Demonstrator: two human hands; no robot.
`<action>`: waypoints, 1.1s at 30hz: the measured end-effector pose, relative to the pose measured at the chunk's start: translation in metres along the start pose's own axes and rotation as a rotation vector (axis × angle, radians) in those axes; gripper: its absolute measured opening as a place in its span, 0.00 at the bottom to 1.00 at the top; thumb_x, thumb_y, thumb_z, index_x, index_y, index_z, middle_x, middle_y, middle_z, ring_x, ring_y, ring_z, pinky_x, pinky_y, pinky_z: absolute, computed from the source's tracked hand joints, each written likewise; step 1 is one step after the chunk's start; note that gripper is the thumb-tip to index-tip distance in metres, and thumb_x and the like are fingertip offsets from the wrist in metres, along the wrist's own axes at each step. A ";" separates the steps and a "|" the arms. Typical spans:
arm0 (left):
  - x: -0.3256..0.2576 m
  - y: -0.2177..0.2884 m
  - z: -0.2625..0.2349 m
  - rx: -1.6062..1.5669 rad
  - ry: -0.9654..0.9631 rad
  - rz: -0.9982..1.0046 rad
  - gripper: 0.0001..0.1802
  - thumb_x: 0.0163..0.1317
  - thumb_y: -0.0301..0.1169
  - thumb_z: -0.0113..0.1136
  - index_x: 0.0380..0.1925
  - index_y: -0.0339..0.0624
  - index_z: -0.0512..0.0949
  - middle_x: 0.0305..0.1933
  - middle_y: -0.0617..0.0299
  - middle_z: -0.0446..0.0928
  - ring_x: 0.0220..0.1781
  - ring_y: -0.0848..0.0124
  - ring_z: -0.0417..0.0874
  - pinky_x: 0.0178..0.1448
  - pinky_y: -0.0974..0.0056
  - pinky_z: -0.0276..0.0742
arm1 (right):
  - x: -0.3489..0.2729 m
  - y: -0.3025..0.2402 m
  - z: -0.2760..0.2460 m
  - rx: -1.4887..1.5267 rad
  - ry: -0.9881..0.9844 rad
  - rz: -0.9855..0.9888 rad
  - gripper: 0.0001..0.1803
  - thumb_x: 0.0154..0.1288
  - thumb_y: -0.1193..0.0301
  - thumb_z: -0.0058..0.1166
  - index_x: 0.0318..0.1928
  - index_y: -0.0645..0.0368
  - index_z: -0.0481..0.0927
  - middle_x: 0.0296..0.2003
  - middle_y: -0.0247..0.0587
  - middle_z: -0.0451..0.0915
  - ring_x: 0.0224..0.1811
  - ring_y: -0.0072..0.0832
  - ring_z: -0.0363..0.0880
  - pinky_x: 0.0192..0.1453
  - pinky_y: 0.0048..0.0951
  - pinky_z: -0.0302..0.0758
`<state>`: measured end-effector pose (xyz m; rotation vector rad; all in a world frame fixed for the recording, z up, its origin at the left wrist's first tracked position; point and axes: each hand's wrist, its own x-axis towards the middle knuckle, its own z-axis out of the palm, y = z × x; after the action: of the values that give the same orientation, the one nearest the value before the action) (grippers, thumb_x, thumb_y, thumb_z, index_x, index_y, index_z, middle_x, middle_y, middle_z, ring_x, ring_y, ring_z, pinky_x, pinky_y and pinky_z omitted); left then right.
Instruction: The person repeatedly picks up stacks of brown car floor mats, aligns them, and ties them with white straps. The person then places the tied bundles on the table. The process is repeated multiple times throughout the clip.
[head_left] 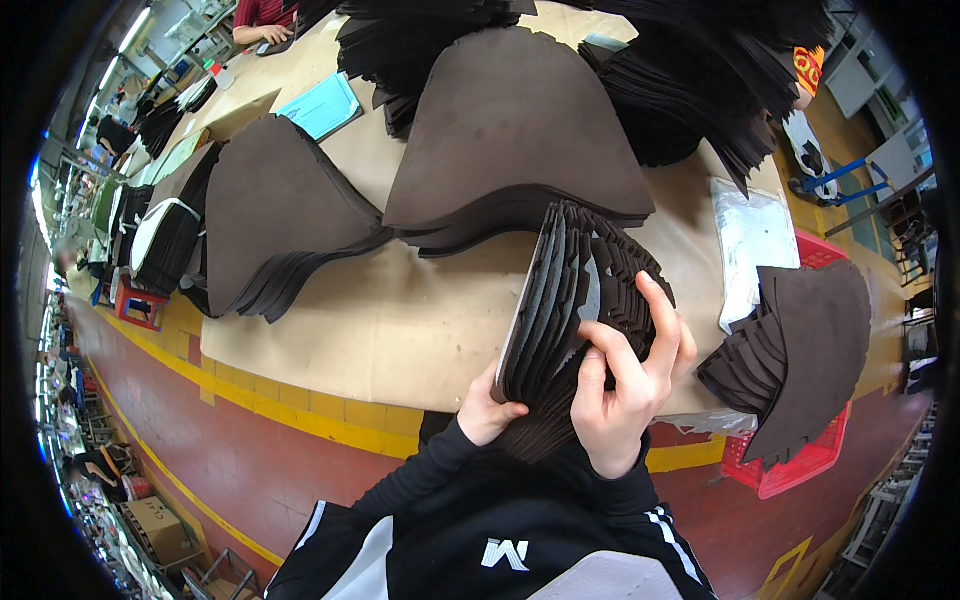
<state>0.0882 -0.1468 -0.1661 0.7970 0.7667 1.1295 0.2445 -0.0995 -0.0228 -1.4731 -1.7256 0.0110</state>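
Cardboard-covered and tan, the table (400, 330) is carrying dark brown foam pieces: going left to right, 1 fanned stack (270, 215), then 1 larger stack (515, 135), with a clear plastic bag (750, 240) lying further right. Near the table's front edge, the left hand (487, 412) is gripping the lower end of a bundle of dark foam pieces (570, 300) from underneath. The right hand (630, 375) is clamping the bundle's right side, fingers (660, 310) spreading the layers. A red basket (800, 465) is sitting furthest right.

Worktable (400, 330) — 2 big fanned stacks of dark foam pieces (270, 220), (515, 140); blue sheet (322, 105); clear plastic bag (752, 240); red basket (800, 465) — yellow floor line (300, 420).
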 end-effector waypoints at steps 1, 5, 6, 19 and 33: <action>0.000 0.001 0.001 -0.013 -0.002 -0.005 0.52 0.50 0.46 0.76 0.68 0.31 0.60 0.65 0.56 0.71 0.67 0.68 0.69 0.72 0.61 0.62 | 0.001 -0.001 0.000 0.026 -0.002 0.006 0.09 0.48 0.74 0.60 0.33 0.57 0.86 0.62 0.50 0.71 0.62 0.46 0.63 0.66 0.40 0.60; 0.000 0.005 0.003 -0.038 -0.012 -0.011 0.52 0.50 0.46 0.76 0.68 0.31 0.59 0.65 0.56 0.71 0.67 0.68 0.70 0.71 0.62 0.62 | 0.003 -0.001 -0.003 0.073 -0.018 0.009 0.10 0.46 0.70 0.64 0.32 0.57 0.85 0.62 0.50 0.71 0.62 0.47 0.63 0.66 0.41 0.60; 0.001 0.004 0.002 -0.039 -0.012 -0.006 0.52 0.50 0.46 0.76 0.68 0.31 0.59 0.65 0.56 0.71 0.67 0.68 0.70 0.71 0.62 0.62 | 0.001 0.000 -0.001 0.067 -0.016 0.008 0.11 0.45 0.70 0.65 0.32 0.57 0.84 0.62 0.51 0.71 0.62 0.47 0.63 0.66 0.41 0.60; -0.002 0.000 -0.001 0.026 0.015 -0.063 0.57 0.46 0.51 0.76 0.68 0.30 0.58 0.63 0.56 0.71 0.66 0.69 0.69 0.71 0.63 0.62 | 0.003 0.000 -0.001 -0.004 -0.038 -0.062 0.06 0.42 0.69 0.63 0.26 0.49 0.84 0.61 0.39 0.74 0.62 0.41 0.63 0.66 0.37 0.60; 0.001 0.002 -0.001 0.231 0.034 -0.026 0.64 0.42 0.64 0.70 0.69 0.29 0.57 0.65 0.50 0.70 0.67 0.66 0.69 0.70 0.62 0.62 | -0.003 0.000 0.004 -0.119 -0.028 -0.125 0.06 0.44 0.68 0.64 0.27 0.49 0.82 0.65 0.39 0.71 0.63 0.42 0.61 0.65 0.39 0.59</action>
<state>0.0872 -0.1451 -0.1650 0.9601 0.9449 1.0447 0.2419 -0.0998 -0.0275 -1.4527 -1.8662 -0.1394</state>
